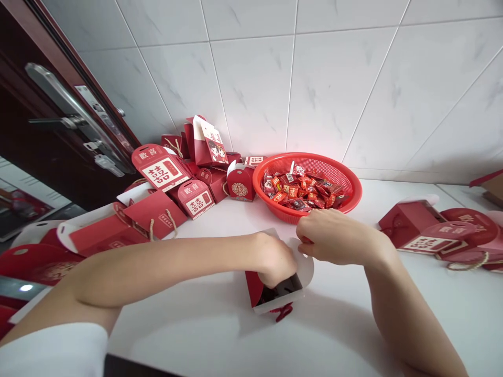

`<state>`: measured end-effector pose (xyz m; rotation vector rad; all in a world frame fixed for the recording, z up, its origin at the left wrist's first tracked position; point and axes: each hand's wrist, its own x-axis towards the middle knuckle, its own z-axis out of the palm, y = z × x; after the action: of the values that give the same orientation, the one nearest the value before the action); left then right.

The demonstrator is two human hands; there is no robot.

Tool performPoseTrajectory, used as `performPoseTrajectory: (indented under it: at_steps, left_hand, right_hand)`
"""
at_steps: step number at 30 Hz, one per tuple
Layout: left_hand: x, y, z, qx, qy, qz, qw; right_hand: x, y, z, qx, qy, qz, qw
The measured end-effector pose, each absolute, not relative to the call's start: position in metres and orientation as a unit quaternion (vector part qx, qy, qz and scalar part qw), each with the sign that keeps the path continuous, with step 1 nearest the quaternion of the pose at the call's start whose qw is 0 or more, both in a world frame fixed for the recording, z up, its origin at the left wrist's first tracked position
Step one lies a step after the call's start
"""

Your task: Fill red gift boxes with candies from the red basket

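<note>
An open red box [255,288] with white inner flaps stands on the white table, and a small red bow hangs at its near side. Inside it my left hand [275,259] reaches down, its fingers hidden by the box. Dark contents show below the hand. My right hand [328,235] is closed at the box's raised white flap [306,267], its fingertips by the flap's edge. Behind both hands sits a red plastic basket [351,201] filled with small wrapped sweets [301,191].
Several red gift boxes [196,199] crowd the left side of the white table [188,324], some stacked. More red boxes [412,225] lie at the right. A tiled wall [255,89] rises behind, and a dark door with a metal handle [74,112] is at upper left.
</note>
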<state>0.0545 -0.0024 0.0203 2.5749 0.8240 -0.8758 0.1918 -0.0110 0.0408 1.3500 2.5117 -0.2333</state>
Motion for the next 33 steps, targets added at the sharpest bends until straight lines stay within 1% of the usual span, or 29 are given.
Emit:
performPoseTrajectory:
  at_steps: [2,3,7,11,16,19,24,27,29,30,33]
  left_hand:
    - [0.049,0.004,0.029,0.891,0.235,-0.362,0.139]
    - [0.046,0.007,0.033,0.889,0.222,-0.367,0.159]
    - [0.028,0.019,0.036,0.885,0.250,-0.295,0.260]
    - [0.017,0.023,0.023,0.887,0.282,-0.200,0.305]
    - [0.014,0.024,0.014,0.885,0.262,-0.177,0.341]
    - [0.014,0.022,0.016,0.887,0.251,-0.202,0.331]
    - [0.016,0.015,0.031,0.890,0.277,-0.266,0.244]
    - [0.016,0.011,0.045,0.886,0.268,-0.289,0.243]
    - [0.012,0.008,0.054,0.887,0.248,-0.294,0.255]
    - [0.009,0.007,0.058,0.889,0.245,-0.287,0.260]
    - [-0.008,0.004,0.065,0.897,0.277,-0.207,0.277]
  right_hand:
    - [0.192,-0.010,0.041,0.470,0.868,-0.078,0.140]
    - [0.192,-0.010,0.042,0.473,0.866,-0.076,0.141]
    - [0.191,-0.008,0.044,0.484,0.861,-0.069,0.141]
    - [0.191,-0.009,0.044,0.474,0.867,-0.073,0.132]
    - [0.192,-0.010,0.044,0.475,0.868,-0.068,0.129]
    - [0.192,-0.011,0.044,0.472,0.870,-0.066,0.130]
    - [0.190,-0.012,0.044,0.476,0.867,-0.058,0.134]
    - [0.191,-0.012,0.045,0.480,0.866,-0.058,0.127]
    - [0.193,-0.010,0.048,0.482,0.866,-0.084,0.098]
    - [0.195,-0.008,0.050,0.479,0.868,-0.116,0.065]
    - [0.202,-0.002,0.055,0.424,0.853,-0.288,-0.099]
